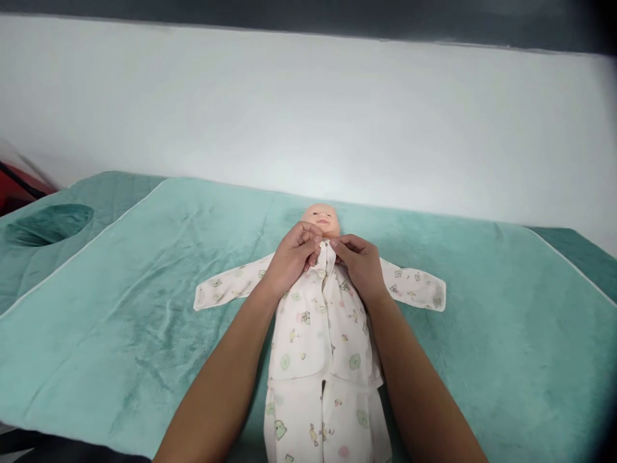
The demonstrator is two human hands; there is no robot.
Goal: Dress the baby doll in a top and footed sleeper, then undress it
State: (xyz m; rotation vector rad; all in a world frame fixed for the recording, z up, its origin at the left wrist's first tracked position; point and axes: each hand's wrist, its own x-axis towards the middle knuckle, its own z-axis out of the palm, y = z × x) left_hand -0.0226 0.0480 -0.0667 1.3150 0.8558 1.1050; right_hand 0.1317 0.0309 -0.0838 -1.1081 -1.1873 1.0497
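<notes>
A baby doll lies on its back on a teal blanket, head toward the wall. It wears a white printed shirt with sleeves spread out to both sides, and matching pants. My left hand pinches the left side of the shirt's collar just under the doll's chin. My right hand pinches the right side of the collar. The two sets of fingers almost meet at the neckline.
The blanket covers a darker teal padded surface with a round dip at the far left. A white wall runs behind. Something red shows at the left edge.
</notes>
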